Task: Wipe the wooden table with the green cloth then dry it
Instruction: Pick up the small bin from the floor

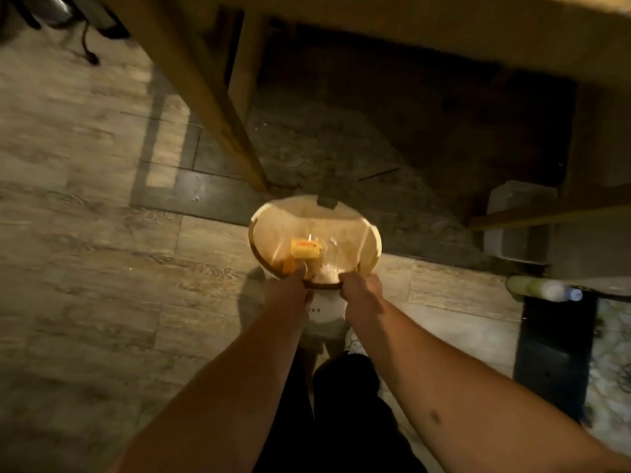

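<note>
The wooden table shows only as its underside edge along the top, with one leg slanting down to the floor. No green cloth is in view. Below me stands a small white bin with a wooden ring rim and a clear liner holding a yellow packet and scraps. My left hand and my right hand both grip the near side of that rim, close together. The picture is blurred by motion.
A white box sits under the table at the right behind a low wooden rail. A pale bottle lies beside a black mat. A dark chair base stands at the top left. Wood-look floor tiles spread left.
</note>
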{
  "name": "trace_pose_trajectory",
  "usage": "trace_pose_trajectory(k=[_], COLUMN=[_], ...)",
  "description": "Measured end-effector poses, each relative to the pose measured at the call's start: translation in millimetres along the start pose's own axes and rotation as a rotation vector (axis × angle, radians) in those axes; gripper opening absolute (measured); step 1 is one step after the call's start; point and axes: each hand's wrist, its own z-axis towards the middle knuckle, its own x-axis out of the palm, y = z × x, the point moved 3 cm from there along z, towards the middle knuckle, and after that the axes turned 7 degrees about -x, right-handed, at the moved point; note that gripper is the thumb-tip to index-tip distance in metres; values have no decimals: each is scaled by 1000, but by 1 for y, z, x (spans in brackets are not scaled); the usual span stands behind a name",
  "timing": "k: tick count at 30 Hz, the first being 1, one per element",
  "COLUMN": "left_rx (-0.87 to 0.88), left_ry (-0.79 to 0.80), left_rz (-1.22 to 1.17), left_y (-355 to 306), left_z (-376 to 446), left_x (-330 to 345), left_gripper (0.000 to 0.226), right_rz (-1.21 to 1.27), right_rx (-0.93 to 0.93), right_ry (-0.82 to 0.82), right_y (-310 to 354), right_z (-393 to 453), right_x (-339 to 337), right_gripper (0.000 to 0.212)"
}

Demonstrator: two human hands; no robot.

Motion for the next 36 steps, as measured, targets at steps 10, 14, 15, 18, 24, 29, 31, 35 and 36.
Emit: trace_pose_trajectory(k=[10, 14, 15, 18, 24, 29, 31, 35, 36], left_rx=[-8, -33, -50, -80, -123, -167, -149, -111, -109], left_ry=[-13, -4, -3, 8, -3, 25, 27, -7, -12], left_rz=[43, -7, -22, -57, -19, 34, 51, 77, 91], left_y=[-9, -20, -23, -33, -42, -53, -62, -80, -84], left_z=[-189, -244, -255, -280, -290, -289, -291, -294, -297], left_x=[-46, -53, -53, -55, -64, -61, -56, -46, -43], left_gripper=[11, 37, 42, 41, 38, 38, 38, 39, 39], right_rz=[-163, -264, -281, -367, -368, -423, -432, -499, -487], right_rx=[-95, -162, -208, -343, -478, -566, -617, -686, -685], right_ry=[317, 286, 271, 228, 136, 35, -17, -157, -195], right_y=[40, 70, 81, 116, 178, 219, 238, 275, 282], right_z=[-184, -230, -239, -262, -285, -288, -284, -273, -269], right_x=[-124, -175, -187, -214, -233, -231, -229, -227, -226], right_gripper=[38, 30, 31, 28, 33, 31, 39, 70, 75])
